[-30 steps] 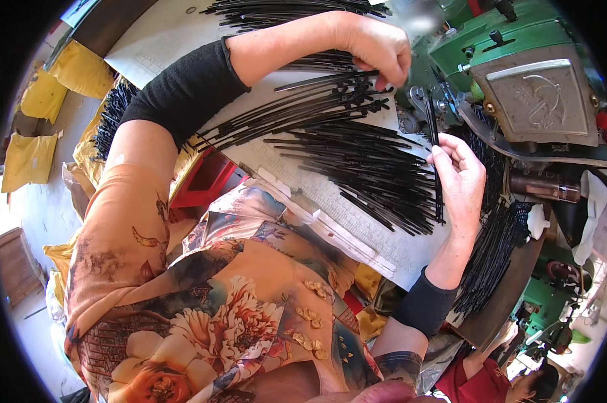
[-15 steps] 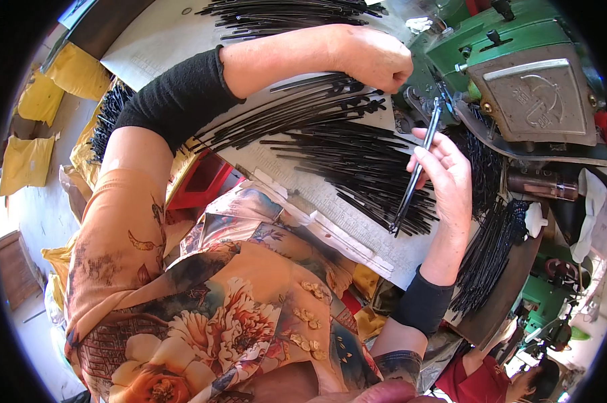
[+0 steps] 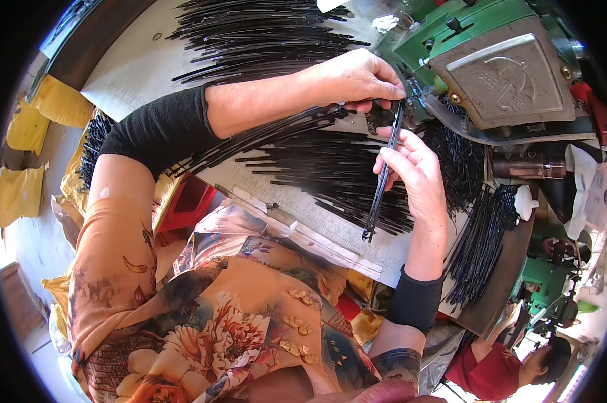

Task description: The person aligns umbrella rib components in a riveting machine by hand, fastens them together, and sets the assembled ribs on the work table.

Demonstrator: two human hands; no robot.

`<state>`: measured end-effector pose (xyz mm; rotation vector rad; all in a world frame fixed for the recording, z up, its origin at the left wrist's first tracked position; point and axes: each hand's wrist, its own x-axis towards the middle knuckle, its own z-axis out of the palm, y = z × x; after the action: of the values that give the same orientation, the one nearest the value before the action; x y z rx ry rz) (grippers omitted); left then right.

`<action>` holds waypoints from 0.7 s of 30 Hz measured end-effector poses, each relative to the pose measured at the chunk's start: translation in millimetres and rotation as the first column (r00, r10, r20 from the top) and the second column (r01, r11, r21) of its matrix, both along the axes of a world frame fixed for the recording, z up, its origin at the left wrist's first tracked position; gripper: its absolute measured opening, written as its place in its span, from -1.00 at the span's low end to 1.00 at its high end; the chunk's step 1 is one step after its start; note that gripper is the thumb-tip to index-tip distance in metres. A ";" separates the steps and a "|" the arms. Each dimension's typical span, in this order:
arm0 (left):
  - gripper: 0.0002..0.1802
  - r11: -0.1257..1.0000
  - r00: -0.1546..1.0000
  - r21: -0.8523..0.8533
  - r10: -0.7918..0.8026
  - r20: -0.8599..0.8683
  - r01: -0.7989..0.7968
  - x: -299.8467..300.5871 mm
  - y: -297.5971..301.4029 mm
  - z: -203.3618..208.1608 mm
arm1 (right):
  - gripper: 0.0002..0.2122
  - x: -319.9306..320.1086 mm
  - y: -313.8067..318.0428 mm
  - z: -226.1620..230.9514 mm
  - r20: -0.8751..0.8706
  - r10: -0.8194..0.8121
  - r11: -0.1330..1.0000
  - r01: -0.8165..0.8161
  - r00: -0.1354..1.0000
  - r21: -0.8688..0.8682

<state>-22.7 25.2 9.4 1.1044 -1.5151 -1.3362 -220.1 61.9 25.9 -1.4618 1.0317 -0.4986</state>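
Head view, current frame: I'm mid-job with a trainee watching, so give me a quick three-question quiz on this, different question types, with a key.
1. Open question: what does the right-hand grip hold?
2. True or false: the left-hand grip is higher in the picture than the right-hand grip.
3. Fill in the blank: the machine at the upper right, with the large metal plate on it, has a ____ body.

Key:
1. Thin black rods.
2. True.
3. Green.
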 end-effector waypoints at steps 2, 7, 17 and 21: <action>-0.70 1.000 0.999 0.015 -0.022 -0.039 0.023 1.8 -1.0 -0.8 | -0.69 0.1 0.0 0.5 0.007 -0.002 1.000 0.002 1.000 0.003; -0.70 0.997 0.988 0.023 -0.065 -0.142 0.069 3.0 -3.2 -4.8 | -0.67 0.0 -0.5 0.5 0.055 -0.020 1.000 0.019 0.998 0.017; -0.71 0.992 1.000 -0.127 -0.015 0.007 0.016 -4.5 1.4 0.8 | -0.66 -2.4 -1.5 -1.4 0.130 -0.038 0.999 0.033 0.991 0.043; -0.71 0.980 0.998 -0.200 0.008 0.060 0.004 -6.3 1.4 3.1 | -0.66 -2.6 -1.8 -2.2 0.149 -0.061 0.997 0.053 0.987 0.051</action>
<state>-29.0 26.6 12.5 1.0254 -1.6529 -1.1292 -222.7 60.1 23.7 -1.3352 0.9613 -0.6123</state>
